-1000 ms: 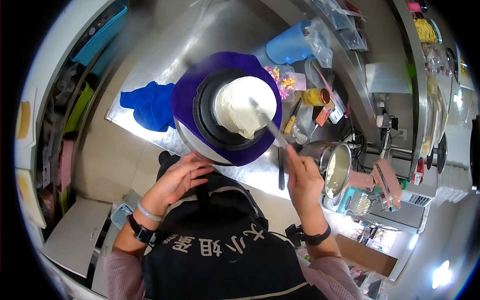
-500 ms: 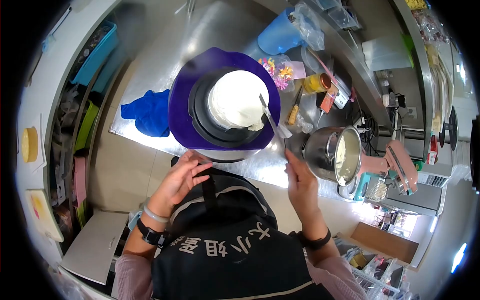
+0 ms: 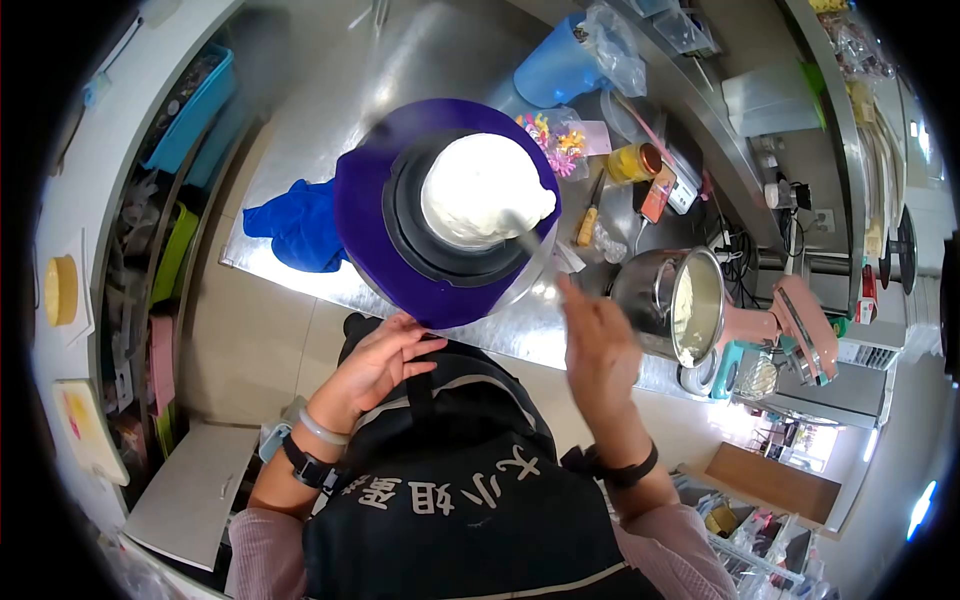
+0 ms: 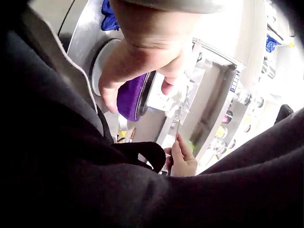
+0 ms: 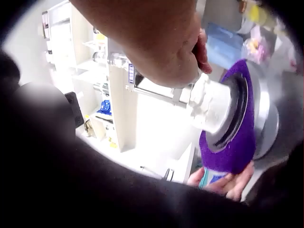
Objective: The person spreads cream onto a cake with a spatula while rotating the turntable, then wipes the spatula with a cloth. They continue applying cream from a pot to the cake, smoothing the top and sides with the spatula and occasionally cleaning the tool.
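Observation:
A round cake (image 3: 480,185) coated in white cream stands on a black round base (image 3: 412,252). Under that base lies a purple mat (image 3: 362,225) on a turntable (image 3: 512,296), with pointed edges overhanging it. My right hand (image 3: 602,350) grips a palette knife (image 3: 541,258), its blurred blade at the cake's near right side. A lump of cream sticks out at the cake's right edge. At the near edge of the mat, the fingers of my left hand (image 3: 380,365) are loosely spread and touch the rim. In the right wrist view, thick cream covers the cake's side (image 5: 209,107).
Right of the turntable stands a steel mixer bowl (image 3: 655,300) with cream inside, beside a pink mixer (image 3: 800,320). A wooden-handled knife (image 3: 590,220), yellow jar (image 3: 630,163) and blue pitcher (image 3: 555,70) lie farther back. A blue cloth (image 3: 292,228) is at left.
The mat and cake have turned counterclockwise, carrying the cream lump from the near right to the right side. The knife blade has dropped toward the near side. My left hand has shifted slightly right.

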A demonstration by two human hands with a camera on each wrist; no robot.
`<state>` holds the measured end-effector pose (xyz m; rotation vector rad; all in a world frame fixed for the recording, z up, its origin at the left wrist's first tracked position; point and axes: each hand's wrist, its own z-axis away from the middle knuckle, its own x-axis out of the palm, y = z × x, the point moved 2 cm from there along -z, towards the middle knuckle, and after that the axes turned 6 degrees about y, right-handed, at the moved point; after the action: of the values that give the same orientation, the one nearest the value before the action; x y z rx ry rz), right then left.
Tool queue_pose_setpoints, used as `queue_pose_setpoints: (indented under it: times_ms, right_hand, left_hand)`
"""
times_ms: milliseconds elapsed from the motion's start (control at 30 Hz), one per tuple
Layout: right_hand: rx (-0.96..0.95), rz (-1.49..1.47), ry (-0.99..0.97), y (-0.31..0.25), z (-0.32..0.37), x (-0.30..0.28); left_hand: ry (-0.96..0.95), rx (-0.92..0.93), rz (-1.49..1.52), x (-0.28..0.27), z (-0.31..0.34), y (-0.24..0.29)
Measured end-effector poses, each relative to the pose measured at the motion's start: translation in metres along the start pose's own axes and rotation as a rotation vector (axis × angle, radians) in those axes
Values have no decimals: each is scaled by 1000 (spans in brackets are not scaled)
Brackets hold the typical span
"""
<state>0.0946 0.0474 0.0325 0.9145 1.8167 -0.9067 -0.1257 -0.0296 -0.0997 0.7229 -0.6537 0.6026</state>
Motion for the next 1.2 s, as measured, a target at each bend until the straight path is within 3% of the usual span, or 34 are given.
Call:
queue_pose_setpoints:
  times_ms: [33,100,167,200,233,333,367,433,467,567,633,700,767,833,867,900,1000,1067,1200]
  right_hand:
    - [-37,142,104,7,-4,-4]
    - [23,115,54,14,-5,-5]
    - [162,-341,-63,21,2,9]
    - [159,-347,-119,7,-1,6]
    - [157,-348,-120,-1,-4,3]
    - [-128,150,0,-3,-9,-2]
    - [-130,153,-2,4,-9,-5]
    - [100,-22,-28,18,-8,-9]
    - [128,-203,-37,22,-3,-2]
    - [40,-199,-79,-5,1,9]
    - [26,-39,-129,-14,-3,3]
    - [-53,192,36,2,-7,-2]
    - [10,154,32,9,-6,-7]
    - [195,-273,-87,14,3,2]
    - [192,-307,-151,10,9,7]
    - [75,-241,-92,-1,11,11]
    - [-11,-19,-101,-22,4,4]
    - [-49,230,98,-6,-1,0]
    - [56,-84,-68,5,5,2]
  left_hand:
    - [-1,9,0,-2,0,0]
    - [48,40,22,-6,1,6]
    - [33,48,40,-6,3,7]
    - [5,15,34,-4,0,4]
    - [6,17,35,-2,-1,2]
    - [-5,20,10,-1,-1,0]
    - [-7,20,14,-6,0,2]
    - [79,103,54,-16,1,9]
    - [74,98,61,-16,1,8]
    - [0,-22,36,-3,-2,0]
    - [6,-39,43,-3,-2,-2]
    - [46,-14,86,-12,-4,-2]
    - [46,17,107,-17,-4,3]
    - [36,83,49,-8,0,9]
    - [27,44,59,1,3,9]
    - [24,44,61,1,1,3]
    - [-27,-29,82,-1,-7,-10]
    - [-21,-11,83,-2,-4,-4]
    - [-25,4,48,-3,-2,-1]
